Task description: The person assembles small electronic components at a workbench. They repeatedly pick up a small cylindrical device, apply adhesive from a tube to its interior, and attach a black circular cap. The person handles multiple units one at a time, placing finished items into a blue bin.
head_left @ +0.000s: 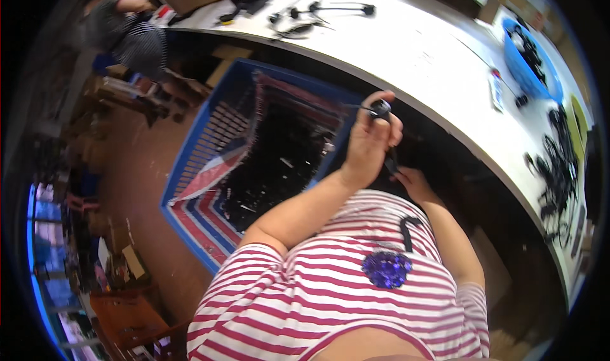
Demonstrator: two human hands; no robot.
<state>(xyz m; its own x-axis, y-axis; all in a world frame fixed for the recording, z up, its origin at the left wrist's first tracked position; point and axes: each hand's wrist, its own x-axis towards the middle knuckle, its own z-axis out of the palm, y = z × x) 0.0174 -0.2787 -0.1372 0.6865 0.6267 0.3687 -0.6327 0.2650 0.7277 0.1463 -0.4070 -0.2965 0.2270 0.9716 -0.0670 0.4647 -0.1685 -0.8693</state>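
The left hand [367, 143] is raised above the blue plastic crate [210, 151] lined with a striped sack, its fingers closed around a small black rounded part [380, 108] with a thin wire. The right hand [413, 182] sits lower, by the white table's [432, 62] edge, touching a dark piece [391, 164] beneath the left; its grip is hidden. The crate's dark contents are hard to make out.
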